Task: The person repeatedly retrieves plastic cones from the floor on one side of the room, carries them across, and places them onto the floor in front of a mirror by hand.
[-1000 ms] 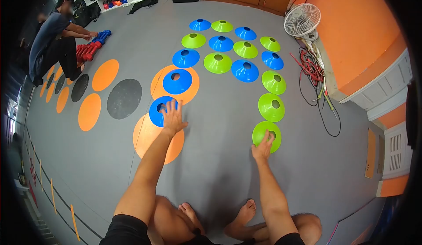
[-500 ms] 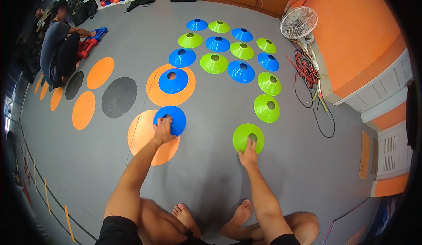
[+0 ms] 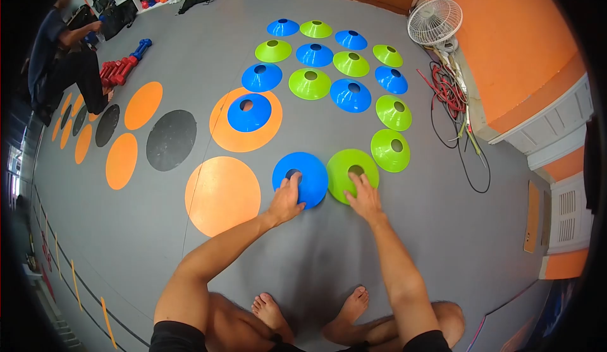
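My left hand (image 3: 287, 199) grips a blue disc cone (image 3: 310, 178), fingers at its centre hole and thumb by the near rim. My right hand (image 3: 365, 195) holds a green disc cone (image 3: 343, 165) the same way, its fingers at the hole. The two cones are side by side in front of me, edges meeting or nearly so. Beyond them, blue and green disc cones stand in rows on the grey floor, among them a near green cone (image 3: 390, 150) to the right. Another blue cone (image 3: 250, 113) sits on an orange floor circle (image 3: 222, 138).
A bare orange circle (image 3: 222, 197) lies left of my hands. More orange and black circles (image 3: 171, 140) run to the left. A person (image 3: 60, 55) is by red and blue dumbbells (image 3: 120, 71). At right are a white fan (image 3: 435, 21) and tangled cables (image 3: 450, 93).
My left hand has moved right with the blue cone, off the orange circle. My right hand has brought the green cone slightly left and farther away. The person at left has risen from a crouch.
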### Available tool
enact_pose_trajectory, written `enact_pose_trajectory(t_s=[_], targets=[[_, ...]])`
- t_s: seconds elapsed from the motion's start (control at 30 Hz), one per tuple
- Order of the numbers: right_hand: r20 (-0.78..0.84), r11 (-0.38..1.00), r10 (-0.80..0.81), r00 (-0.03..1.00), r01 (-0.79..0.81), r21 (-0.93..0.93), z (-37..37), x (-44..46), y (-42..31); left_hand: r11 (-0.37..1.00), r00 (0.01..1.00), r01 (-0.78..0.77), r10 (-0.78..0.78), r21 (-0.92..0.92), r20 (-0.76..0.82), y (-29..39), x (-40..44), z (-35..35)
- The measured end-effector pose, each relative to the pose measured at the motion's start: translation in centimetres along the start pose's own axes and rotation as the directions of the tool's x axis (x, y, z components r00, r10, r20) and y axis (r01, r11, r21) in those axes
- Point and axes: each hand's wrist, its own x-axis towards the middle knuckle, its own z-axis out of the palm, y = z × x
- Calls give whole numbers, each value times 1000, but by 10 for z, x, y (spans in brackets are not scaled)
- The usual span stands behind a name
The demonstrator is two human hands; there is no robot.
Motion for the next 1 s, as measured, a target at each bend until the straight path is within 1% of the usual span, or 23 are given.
enact_pose_trajectory(t_s=[0.07,0.13,0.23,0.3,0.33,0.37,0.4,0.5,0.53,0.6,0.67,0.7,0.73,0.8,0.9,1.0], targets=[[-44,999,-36,998,36,-15,-25,22,2,999,997,-49,49,5,-67,16,10,-12],[-67,998,-68,995,67,-19,-52,30,3,1000,992,-2,5,22,-130,28,16,-22],[-111,986,-165,980,164,-18,-97,33,-5,996,975,71,-57,59,-213,53,-7,-27],[-46,994,-99,994,101,39,-139,21,-26,992,971,70,-44,101,-235,76,-23,-43],[-2,996,-67,998,67,63,-157,11,-35,992,972,61,-34,107,-232,97,-35,-51],[-1,996,-59,998,59,73,-173,0,-41,993,973,46,-20,109,-232,119,-44,-60],[0,995,-56,998,56,79,-191,-9,-48,994,971,96,-81,58,-226,141,-51,-72],[-4,993,-54,999,54,110,-256,-41,-81,990,952,138,-136,-14,-274,224,-78,-112],[-10,992,-51,999,52,115,-281,-56,-93,984,946,173,-177,-37,-272,255,-87,-130],[-27,978,29,999,-23,206,-331,-88,-125,971,934,225,-237,-76,-267,322,-108,-171],[-12,964,74,997,-68,258,-387,-121,-156,967,928,246,-253,-61,-274,374,-133,-203],[-117,966,62,991,-30,255,-411,-136,-172,966,925,253,-258,-54,-278,400,-145,-218],[-212,969,54,976,0,246,-437,-156,-188,953,918,293,-302,-73,-256,429,-158,-237],[-223,943,137,965,-58,327,-488,-192,-216,928,902,357,-371,-102,-221,478,-175,-275],[-215,899,243,946,-137,415,-558,-245,-255,943,939,294,-315,-154,-137,524,-199,-314],[-307,889,292,906,-138,438,-607,-292,-279,969,982,139,-162,-204,-96,563,-208,-355]])
